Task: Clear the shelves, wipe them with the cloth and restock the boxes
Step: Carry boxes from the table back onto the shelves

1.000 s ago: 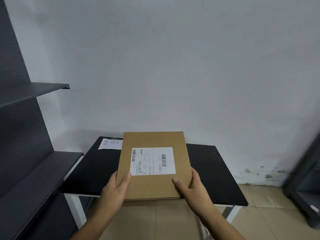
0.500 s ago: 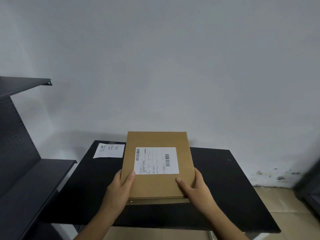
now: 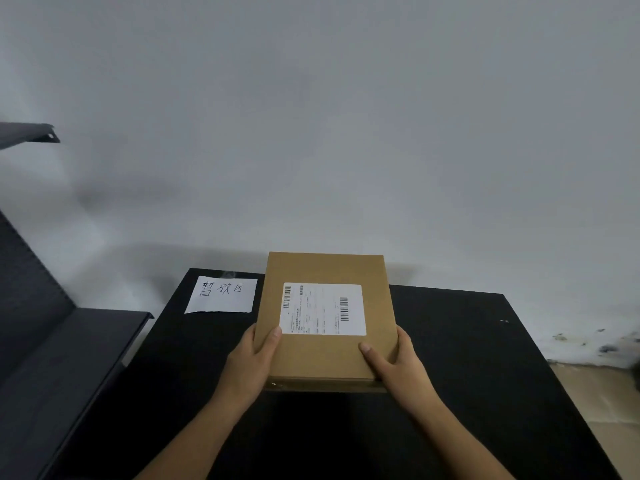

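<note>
A flat brown cardboard box (image 3: 325, 271) with a white shipping label is held over the black table (image 3: 467, 358). My left hand (image 3: 254, 358) grips its near left corner, thumb on top. My right hand (image 3: 394, 363) grips the near right corner the same way. Whether the box touches the table I cannot tell. The dark grey shelf unit stands at the left: a lower shelf (image 3: 79, 358) and the corner of an upper shelf (image 3: 31, 133), both bare where visible. No cloth is in view.
A white paper sign (image 3: 223, 295) with handwritten characters lies on the table's far left corner, just left of the box. A white wall rises behind the table. Tan floor (image 3: 595, 403) shows at the right.
I have moved closer to the table, which now fills the lower view. The box has travelled forward over the tabletop, still held in both hands; the shelves slid off to the left.
</note>
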The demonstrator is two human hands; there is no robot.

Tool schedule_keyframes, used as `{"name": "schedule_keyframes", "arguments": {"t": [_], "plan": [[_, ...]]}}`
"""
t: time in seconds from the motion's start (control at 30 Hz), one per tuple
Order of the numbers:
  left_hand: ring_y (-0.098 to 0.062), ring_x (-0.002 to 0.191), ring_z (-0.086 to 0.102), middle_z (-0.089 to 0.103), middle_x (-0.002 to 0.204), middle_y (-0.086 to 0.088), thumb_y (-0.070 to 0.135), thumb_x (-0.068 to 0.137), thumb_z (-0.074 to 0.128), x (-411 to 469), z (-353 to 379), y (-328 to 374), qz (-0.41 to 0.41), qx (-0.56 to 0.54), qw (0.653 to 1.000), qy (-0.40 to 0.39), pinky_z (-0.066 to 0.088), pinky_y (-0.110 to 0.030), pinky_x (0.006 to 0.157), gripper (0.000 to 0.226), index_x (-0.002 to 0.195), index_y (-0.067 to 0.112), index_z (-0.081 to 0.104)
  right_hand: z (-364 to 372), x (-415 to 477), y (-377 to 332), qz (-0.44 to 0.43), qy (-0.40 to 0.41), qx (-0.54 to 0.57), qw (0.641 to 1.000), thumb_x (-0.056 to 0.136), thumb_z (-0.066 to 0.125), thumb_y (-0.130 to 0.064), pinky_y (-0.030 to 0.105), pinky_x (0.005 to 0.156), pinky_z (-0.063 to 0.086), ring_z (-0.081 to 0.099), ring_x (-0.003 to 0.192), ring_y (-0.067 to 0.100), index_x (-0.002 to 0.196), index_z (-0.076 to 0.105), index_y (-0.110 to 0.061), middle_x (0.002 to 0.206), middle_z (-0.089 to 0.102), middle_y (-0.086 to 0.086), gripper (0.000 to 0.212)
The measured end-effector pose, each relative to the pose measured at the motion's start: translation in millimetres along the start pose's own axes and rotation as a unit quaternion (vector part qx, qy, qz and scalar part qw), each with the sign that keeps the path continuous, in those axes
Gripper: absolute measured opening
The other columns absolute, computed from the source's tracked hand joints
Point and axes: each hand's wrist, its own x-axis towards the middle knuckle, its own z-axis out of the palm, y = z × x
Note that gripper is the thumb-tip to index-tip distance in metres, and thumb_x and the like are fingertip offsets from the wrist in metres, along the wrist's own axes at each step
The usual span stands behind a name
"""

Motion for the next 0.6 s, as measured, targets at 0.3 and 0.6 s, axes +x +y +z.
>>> {"name": "schedule_keyframes", "arguments": {"t": [0.3, 0.6], "plan": [[-0.006, 0.106, 0.06, 0.06, 0.121, 0.014, 0.069, 0.093, 0.042, 84.6, 27.7, -11.1, -0.046, 0.013, 0.999, 0.024, 0.05, -0.03, 0.083, 0.064, 0.148, 0.035, 0.042, 14.1, 118.0, 20.4, 0.0, -0.041, -0.003, 0.999, 0.086, 0.072, -0.054, 0.044, 0.105, 0.051, 0.053, 0.125, 0.015, 0.156, 0.021, -0.03, 0.145, 0.046, -0.006, 0.09], [-0.008, 0.109, 0.061, 0.062, 0.122, 0.013, 0.077, 0.086, 0.04, 149.7, 47.2, -30.3, -0.082, 0.03, 0.996, 0.015, 0.052, -0.038, 0.097, 0.075, 0.148, 0.035, 0.042, 35.9, 191.2, 47.4, 0.019, -0.067, -0.007, 0.998, 0.089, 0.071, -0.051, 0.032, 0.099, 0.049, 0.051, 0.119, 0.01, 0.156, 0.023, -0.028, 0.143, 0.047, -0.005, 0.086]]}}
